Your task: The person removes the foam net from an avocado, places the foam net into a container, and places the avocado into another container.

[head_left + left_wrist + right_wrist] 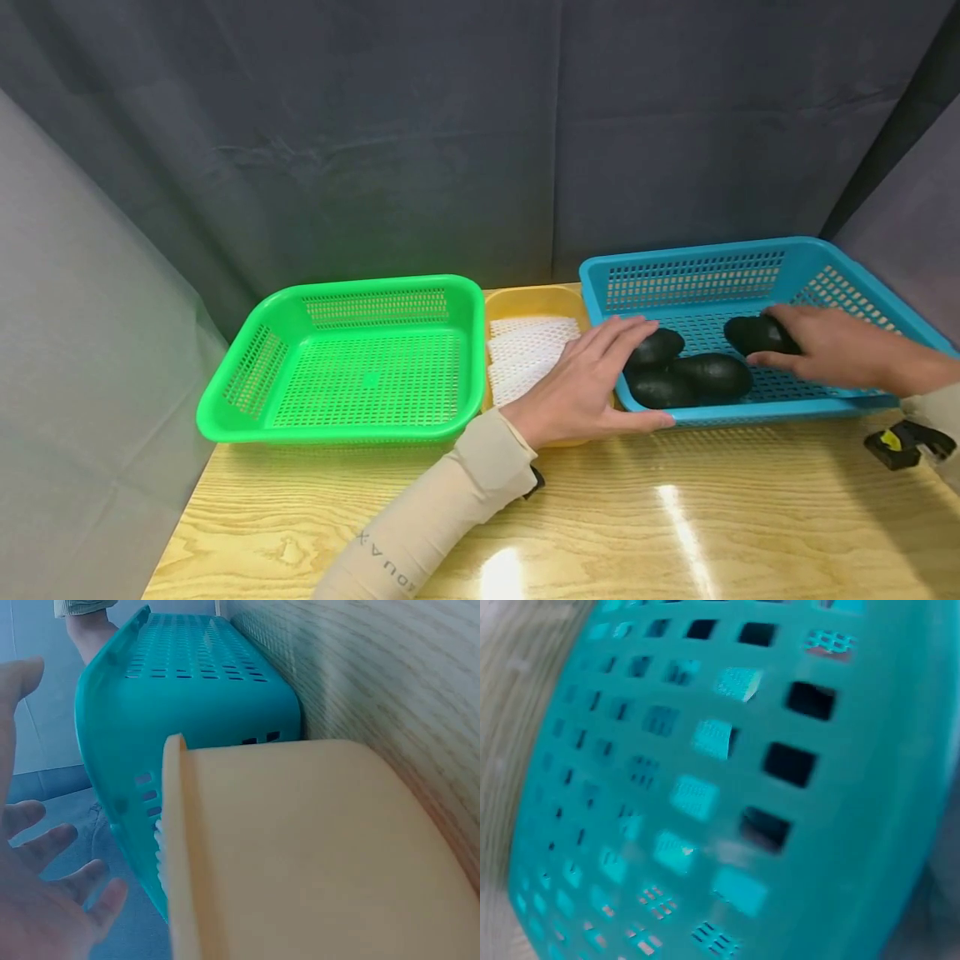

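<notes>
In the head view, my right hand (817, 346) reaches into the blue basket (697, 250) and grips a dark avocado (753, 335), fingers on its far side and thumb on its near side. Several more dark avocados (712, 377) lie together in that basket's left end. My left hand (581, 383) spreads over the corner between the blue basket and the yellow basket (525, 296), its fingers extended and holding nothing. In the left wrist view the left hand's fingers (45, 847) are apart beside the baskets. The right wrist view is filled by the blue basket's slotted wall (870, 787), which hides the right hand.
White foam net sleeves (528, 350) lie in the yellow basket. A green basket (371, 433) stands to its left on the wooden table (600, 517). Dark cloth (375, 142) hangs behind the baskets, and pale cloth (82, 350) hangs at the left.
</notes>
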`<state>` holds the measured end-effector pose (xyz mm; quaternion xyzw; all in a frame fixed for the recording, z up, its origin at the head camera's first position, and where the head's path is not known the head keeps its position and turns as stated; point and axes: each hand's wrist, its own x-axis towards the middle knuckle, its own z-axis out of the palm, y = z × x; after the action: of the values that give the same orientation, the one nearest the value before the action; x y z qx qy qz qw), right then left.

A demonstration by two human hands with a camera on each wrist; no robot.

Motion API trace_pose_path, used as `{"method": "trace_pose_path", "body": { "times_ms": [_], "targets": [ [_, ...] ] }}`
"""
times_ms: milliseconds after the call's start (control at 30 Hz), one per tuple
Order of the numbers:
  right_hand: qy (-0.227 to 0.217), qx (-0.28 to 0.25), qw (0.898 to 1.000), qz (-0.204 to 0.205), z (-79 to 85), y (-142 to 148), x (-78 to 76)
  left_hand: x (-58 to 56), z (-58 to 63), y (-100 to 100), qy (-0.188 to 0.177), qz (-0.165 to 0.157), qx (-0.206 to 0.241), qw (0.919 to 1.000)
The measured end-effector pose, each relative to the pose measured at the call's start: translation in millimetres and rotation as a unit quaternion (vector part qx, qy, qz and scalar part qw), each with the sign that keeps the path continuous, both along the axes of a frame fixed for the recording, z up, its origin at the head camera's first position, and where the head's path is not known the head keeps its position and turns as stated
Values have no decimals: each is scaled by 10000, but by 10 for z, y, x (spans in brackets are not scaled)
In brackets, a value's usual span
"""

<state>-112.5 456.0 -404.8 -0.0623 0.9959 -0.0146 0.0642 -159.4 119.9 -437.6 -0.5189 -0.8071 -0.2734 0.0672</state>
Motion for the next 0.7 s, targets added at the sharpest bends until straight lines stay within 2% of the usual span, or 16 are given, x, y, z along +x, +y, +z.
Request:
{"method": "trace_pose_path", "body": {
  "times_ms": [367,700],
  "targets": [
    [-608,-118,9977,-262,-133,99,35,15,-36,18,27,-9,-130,9999],
    [-941,-138,9948,-362,-198,182,11,22,-65,60,99,133,-189,9997]
  ]
}}
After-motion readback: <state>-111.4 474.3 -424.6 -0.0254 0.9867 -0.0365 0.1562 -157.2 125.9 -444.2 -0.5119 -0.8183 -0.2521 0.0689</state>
